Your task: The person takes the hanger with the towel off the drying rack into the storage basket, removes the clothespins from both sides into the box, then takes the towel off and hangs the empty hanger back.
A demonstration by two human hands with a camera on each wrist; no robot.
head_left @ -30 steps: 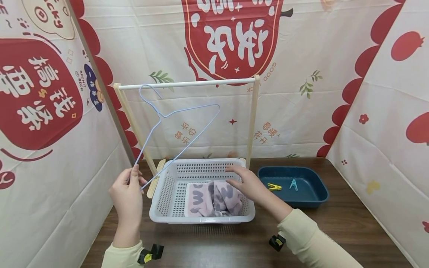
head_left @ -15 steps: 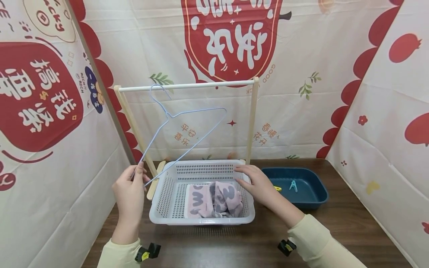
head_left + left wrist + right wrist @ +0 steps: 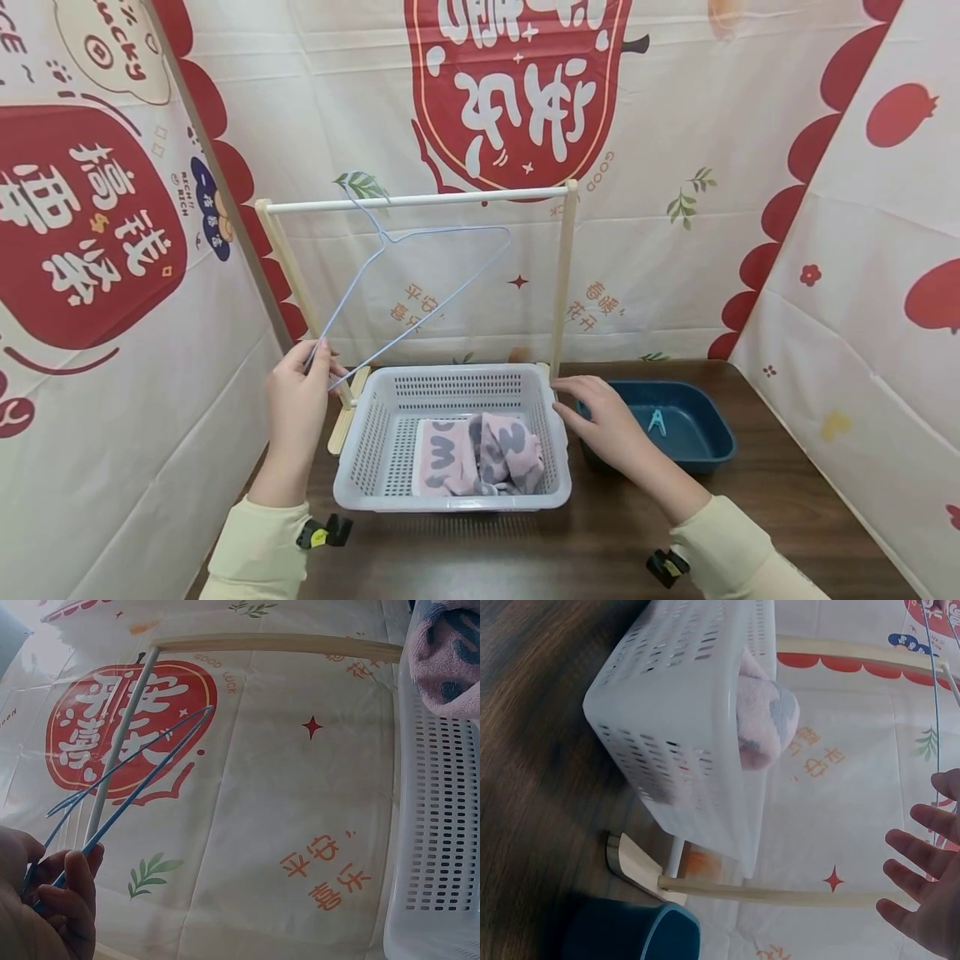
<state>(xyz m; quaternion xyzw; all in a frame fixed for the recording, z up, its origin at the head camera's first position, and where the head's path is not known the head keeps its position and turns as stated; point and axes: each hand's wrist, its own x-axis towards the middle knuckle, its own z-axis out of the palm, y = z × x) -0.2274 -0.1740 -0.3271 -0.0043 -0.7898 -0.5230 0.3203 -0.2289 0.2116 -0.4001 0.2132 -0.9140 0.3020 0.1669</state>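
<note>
My left hand [image 3: 297,400] pinches one lower corner of a blue wire clothes hanger [image 3: 448,299]. The hanger is tilted, with its hook up by the white bar [image 3: 465,197] of a wooden rack; whether the hook touches the bar I cannot tell. In the left wrist view, curled fingers [image 3: 78,881] grip the wire. My right hand [image 3: 611,421] holds nothing and hovers near the right rim of a white basket [image 3: 375,492], its fingers spread in the right wrist view. A pink and grey towel [image 3: 450,454] lies bunched inside that basket.
Right of the basket stands a dark blue tray [image 3: 708,433] with a light blue clothespin [image 3: 657,422] in it. The rack's wooden post [image 3: 564,283] rises behind the basket. Printed cloth walls enclose the brown table [image 3: 450,558] at the back and sides.
My left hand has moved up and right with the hanger, its hook now higher against the bar. My right hand has shifted right, away from over the basket, and now covers the yellow clothespin.
</note>
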